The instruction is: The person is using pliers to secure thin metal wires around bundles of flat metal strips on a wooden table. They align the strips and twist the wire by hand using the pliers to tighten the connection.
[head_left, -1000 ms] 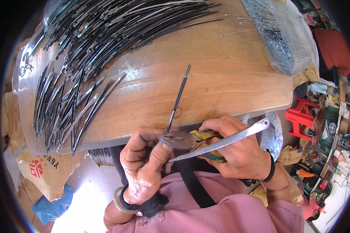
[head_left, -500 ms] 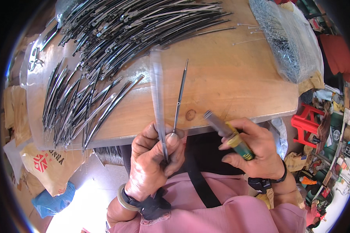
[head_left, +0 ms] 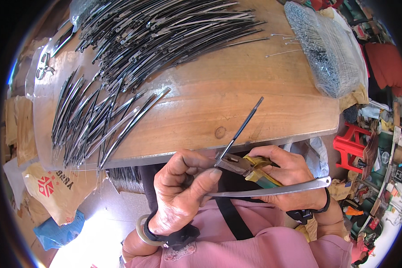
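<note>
My left hand point(head_left: 178, 196) is closed, pinching thin metal pieces between thumb and fingers over the table's front edge. From that grip a flat silver metal strip point(head_left: 277, 190) with a holed end reaches right, passing in front of my right hand point(head_left: 295, 172). A narrow dark strip point(head_left: 246, 121) points up and to the right from the same place. My right hand is wrapped round pliers point(head_left: 236, 165) with yellow and green handles. Their jaws meet the lower end of the dark strip, close to my left fingertips. How the pieces join is hidden by my fingers.
A large heap of dark metal strips point(head_left: 165, 42) covers the back of the wooden table point(head_left: 201, 102). A smaller bunch of strips point(head_left: 91, 127) lies front left. Scissors point(head_left: 44, 67) rest far left; a plastic bag of wire pins point(head_left: 324, 53) lies right. A red stool point(head_left: 355, 147) stands beyond.
The pliers have moved left onto the held pieces. The flat strip has swung from upright to pointing right, and the dark strip now leans further right.
</note>
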The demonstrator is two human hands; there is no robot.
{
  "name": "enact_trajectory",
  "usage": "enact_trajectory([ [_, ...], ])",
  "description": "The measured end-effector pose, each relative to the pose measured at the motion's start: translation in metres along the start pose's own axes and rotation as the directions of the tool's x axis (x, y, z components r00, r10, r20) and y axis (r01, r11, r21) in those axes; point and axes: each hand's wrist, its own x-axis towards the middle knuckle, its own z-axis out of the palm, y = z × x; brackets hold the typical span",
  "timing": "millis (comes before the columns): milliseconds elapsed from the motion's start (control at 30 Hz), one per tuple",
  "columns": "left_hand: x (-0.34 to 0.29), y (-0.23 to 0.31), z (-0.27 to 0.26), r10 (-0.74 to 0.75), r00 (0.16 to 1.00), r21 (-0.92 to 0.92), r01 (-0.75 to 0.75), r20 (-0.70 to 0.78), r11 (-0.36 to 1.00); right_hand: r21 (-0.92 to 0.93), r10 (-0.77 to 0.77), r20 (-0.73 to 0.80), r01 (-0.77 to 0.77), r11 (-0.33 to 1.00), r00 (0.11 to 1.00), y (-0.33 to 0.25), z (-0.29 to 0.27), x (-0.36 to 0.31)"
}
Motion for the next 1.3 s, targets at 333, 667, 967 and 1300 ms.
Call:
enact_trajectory([
  [333,-0.002,-0.007,-0.007,0.176,0.984,0.371,-0.175,0.032,0.912,-0.019,0.029,0.034,-0.028,0.999,0.999,0.005,-0.004,-0.006],
  [667,0.003,-0.001,-0.002,-0.071,0.997,-0.018,0.071,0.004,0.997,-0.059,-0.016,0.028,0.017,0.998,0.999,0.006,0.000,-0.005],
  [967,0.014,-0.003,-0.013,-0.446,0.852,-0.427,0.524,0.274,0.737,0.294,0.230,-0.086,-0.196,0.936,0.969,0.008,0.006,-0.013],
  [1300,0.004,-0.029,-0.009,-0.545,0.699,-0.363,0.711,0.464,0.603,0.871,0.536,-0.152,-0.144,0.470,0.831,0.005,0.021,0.018],
])
